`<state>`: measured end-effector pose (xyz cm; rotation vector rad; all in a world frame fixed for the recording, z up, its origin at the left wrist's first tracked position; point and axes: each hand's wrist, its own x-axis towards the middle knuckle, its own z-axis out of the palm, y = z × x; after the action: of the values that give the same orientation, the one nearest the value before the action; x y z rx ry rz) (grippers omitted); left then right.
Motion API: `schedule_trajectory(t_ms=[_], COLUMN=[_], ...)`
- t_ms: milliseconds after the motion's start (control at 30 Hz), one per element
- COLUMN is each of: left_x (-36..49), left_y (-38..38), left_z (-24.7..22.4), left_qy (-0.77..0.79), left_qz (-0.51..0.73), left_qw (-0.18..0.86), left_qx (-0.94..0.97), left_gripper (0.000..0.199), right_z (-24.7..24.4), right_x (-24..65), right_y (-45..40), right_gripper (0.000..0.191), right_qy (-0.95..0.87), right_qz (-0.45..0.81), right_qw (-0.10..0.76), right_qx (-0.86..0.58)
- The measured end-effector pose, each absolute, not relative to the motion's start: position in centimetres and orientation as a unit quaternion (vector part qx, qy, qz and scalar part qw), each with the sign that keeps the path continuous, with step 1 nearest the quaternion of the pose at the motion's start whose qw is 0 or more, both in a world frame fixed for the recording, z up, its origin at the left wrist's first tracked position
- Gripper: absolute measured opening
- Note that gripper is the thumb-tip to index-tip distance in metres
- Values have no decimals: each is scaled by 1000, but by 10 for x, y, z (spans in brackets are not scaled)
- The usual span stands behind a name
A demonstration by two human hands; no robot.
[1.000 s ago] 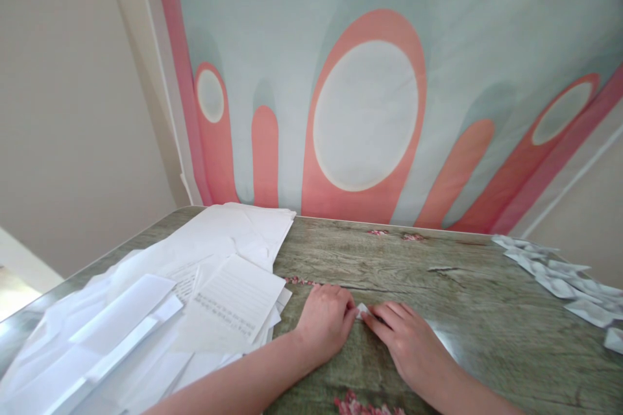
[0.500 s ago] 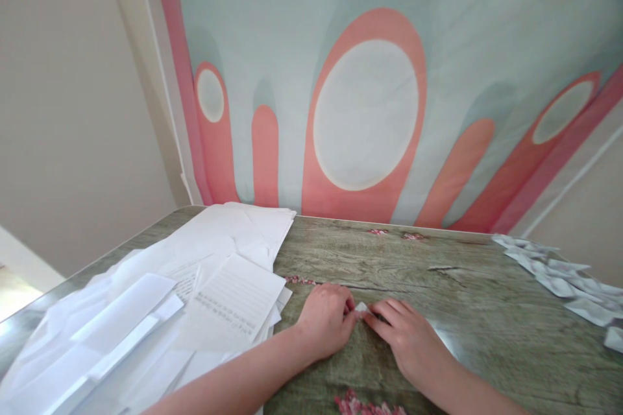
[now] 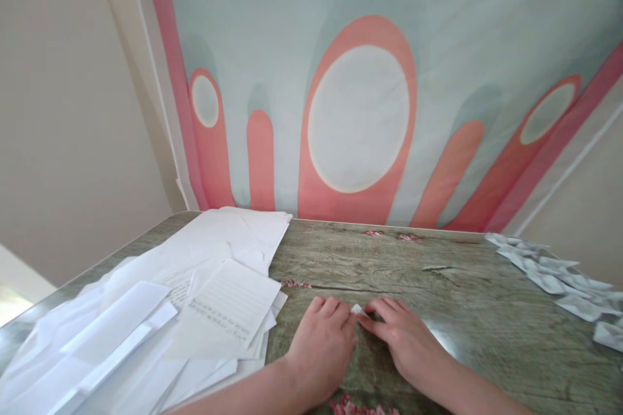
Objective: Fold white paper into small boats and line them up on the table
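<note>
Between my two hands a small folded piece of white paper (image 3: 359, 310) shows as a pale tip just above the tabletop. My right hand (image 3: 400, 332) pinches it from the right, thumb and forefinger together. My left hand (image 3: 325, 340) is closed against the paper's left side, its back turned up, so the thumb and most fingertips are hidden. How much of the paper lies under the fingers cannot be seen. Left of my left hand, a lined sheet with handwriting (image 3: 234, 305) lies on top of a spread of loose white papers (image 3: 219, 227).
Folded white paper strips (image 3: 117, 324) lie at the left front. Along the right edge runs a row of several small folded paper pieces (image 3: 549, 275). The wood-patterned table (image 3: 331, 253) meets a wall with a coral and pale-green pattern (image 3: 357, 207) at the back.
My left hand has turned so its back faces up and its thumb is hidden, and it has shifted nearer to me. My right hand keeps its pinch. The view has moved slightly.
</note>
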<state>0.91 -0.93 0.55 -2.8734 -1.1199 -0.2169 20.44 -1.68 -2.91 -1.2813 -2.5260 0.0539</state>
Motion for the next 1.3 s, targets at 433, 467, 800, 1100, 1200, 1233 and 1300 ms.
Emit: schedule_trajectory(t_ms=[433,467,800,1100,1200,1233,1300], left_x=[13,13,12,11,10,10,10], left_y=[-8,-8,-6,-2,-1,-1,0], left_z=[-3,-2,4,-4,-4,-4,-3], left_qy=[-337,-336,-343,-312,-317,-319,-318], left_qz=[-56,-56,-55,-68,-73,-73,-71], left_qw=[92,93,83,70,56,53,49], left_qx=[-935,-936,-934,-945,-944,-944,-944], left_gripper=[29,29,27,31,31,31,32], right_z=[-25,-25,-28,-26,-27,-28,-31], right_x=[208,208,213,213,212,211,210], right_y=[-14,-14,-14,-12,-11,-11,-11], right_gripper=[27,27,25,28,30,31,34], right_qy=[-893,-895,-901,-896,-888,-885,-882], right_qz=[1,-10,-60,-20,6,6,-4], right_qw=[145,144,147,152,174,180,186], right_qx=[-426,-422,-404,-416,-426,-429,-433])
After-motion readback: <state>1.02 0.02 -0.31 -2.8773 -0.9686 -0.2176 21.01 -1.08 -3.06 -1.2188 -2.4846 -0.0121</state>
